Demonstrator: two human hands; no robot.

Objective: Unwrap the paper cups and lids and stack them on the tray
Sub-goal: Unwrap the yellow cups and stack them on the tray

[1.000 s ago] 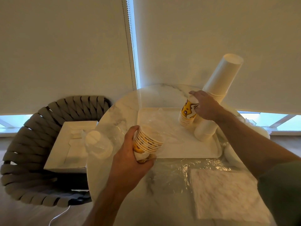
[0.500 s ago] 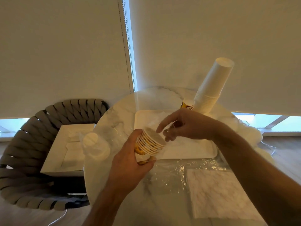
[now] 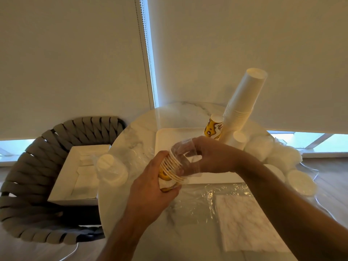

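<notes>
- My left hand (image 3: 150, 187) grips a nested stack of yellow-printed paper cups (image 3: 170, 169), held on its side with the rims pointing toward the tray, above the tray's near edge.
- My right hand (image 3: 212, 157) has its fingers curled into the clear plastic wrap (image 3: 185, 157) at the stack's mouth end, pinching it. The wrap looks partly off, so I'd say this stack is mid-unwrap.
- Done so far, as I read it: a tall tilted stack of white paper cups (image 3: 243, 102) sits at the far right corner of the white tray (image 3: 169, 136), with a short stack of yellow-printed cups (image 3: 213, 128) just beside it, rims down.
- Loose wrap (image 3: 199, 202) lies on the counter (image 3: 131, 134) in front of the tray. I take it for discarded wrapping.
- Left to do: finish stripping the stack in my hands and set it on the tray.
- A wrapped sleeve of what look like lids (image 3: 111, 168) lies at the counter's left edge, untouched.
- White lids or similar (image 3: 301, 182) are piled off the tray on the right; can't tell if they're wrapped.
- Rough call: cups mostly done, lids not started.
</notes>
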